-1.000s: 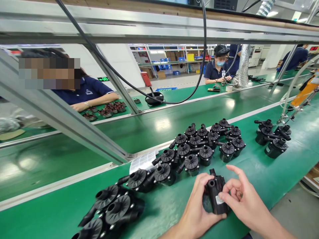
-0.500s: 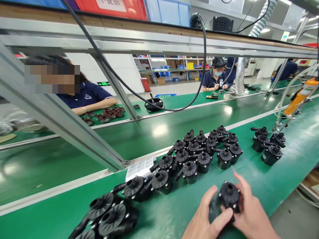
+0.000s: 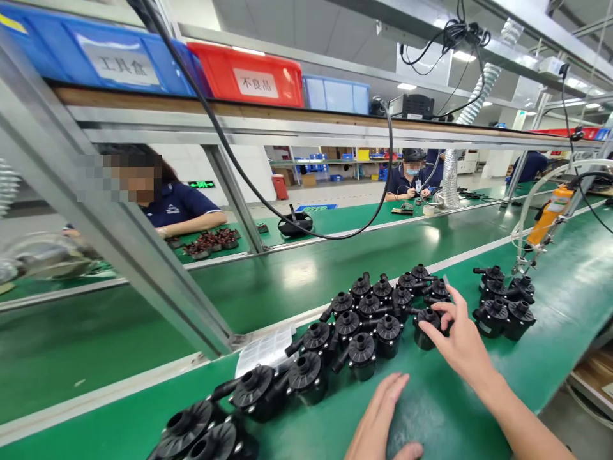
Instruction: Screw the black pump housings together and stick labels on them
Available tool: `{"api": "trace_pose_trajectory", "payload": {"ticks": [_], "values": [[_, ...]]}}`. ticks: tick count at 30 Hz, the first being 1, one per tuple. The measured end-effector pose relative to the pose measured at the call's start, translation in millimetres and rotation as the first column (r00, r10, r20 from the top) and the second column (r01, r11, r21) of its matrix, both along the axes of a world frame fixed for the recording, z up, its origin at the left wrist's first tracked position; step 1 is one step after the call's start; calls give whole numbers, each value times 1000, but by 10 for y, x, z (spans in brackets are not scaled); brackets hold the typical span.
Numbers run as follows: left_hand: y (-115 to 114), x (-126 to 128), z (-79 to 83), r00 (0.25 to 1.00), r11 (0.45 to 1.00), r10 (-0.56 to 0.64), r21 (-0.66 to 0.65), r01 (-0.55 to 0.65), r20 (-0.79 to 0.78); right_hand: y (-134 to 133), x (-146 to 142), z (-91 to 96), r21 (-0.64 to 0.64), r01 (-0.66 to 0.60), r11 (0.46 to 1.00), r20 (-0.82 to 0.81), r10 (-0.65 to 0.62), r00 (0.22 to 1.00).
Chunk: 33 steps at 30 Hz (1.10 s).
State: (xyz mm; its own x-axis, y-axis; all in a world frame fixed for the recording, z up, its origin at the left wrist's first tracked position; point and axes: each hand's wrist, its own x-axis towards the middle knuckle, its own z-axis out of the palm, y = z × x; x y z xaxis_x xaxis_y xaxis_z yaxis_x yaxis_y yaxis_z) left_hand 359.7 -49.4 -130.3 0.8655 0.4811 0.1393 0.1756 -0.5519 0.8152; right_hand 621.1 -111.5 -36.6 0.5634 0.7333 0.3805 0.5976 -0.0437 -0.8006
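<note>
My right hand (image 3: 462, 342) is at a black pump (image 3: 425, 338) with a round ribbed top, at the right end of the larger group. Thumb and index finger are around its top; the far side is hidden by my fingers. The pump stands upright on the green bench. Nearer to me, my left hand (image 3: 378, 421) is low over the bench with fingers stretched and thumb apart, holding nothing. Several like pumps, such as one pump (image 3: 361, 354), stand close together to the left. Further right stands a smaller cluster, with a pump (image 3: 520, 319) at its front.
A clear plastic tray (image 3: 265, 348) lies behind the pumps by a metal post (image 3: 163, 268). An orange tool (image 3: 548, 217) stands on a holder at the right. A black cable (image 3: 268, 201) hangs from the shelf. Across the bench sits a person (image 3: 186, 207) beside several small parts.
The pump held between my hands has left them, and the right-hand cluster has one more pump. My right hand has moved up to another pump; my left has opened. The view has tilted up.
</note>
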Motion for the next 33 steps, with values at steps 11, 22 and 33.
{"api": "trace_pose_trajectory", "payload": {"ticks": [11,22,33], "values": [[30,152,-124,955,938,-67,-309,159,288,-333,-415,-231,132,-516,847,-621,476,623],[-117,129,349,973,942,73,-336,5,219,-596,-627,-220,22,-526,850,-636,418,649],[-159,123,554,983,925,58,-380,13,175,-564,-661,-227,-73,-608,791,-663,417,622]]}}
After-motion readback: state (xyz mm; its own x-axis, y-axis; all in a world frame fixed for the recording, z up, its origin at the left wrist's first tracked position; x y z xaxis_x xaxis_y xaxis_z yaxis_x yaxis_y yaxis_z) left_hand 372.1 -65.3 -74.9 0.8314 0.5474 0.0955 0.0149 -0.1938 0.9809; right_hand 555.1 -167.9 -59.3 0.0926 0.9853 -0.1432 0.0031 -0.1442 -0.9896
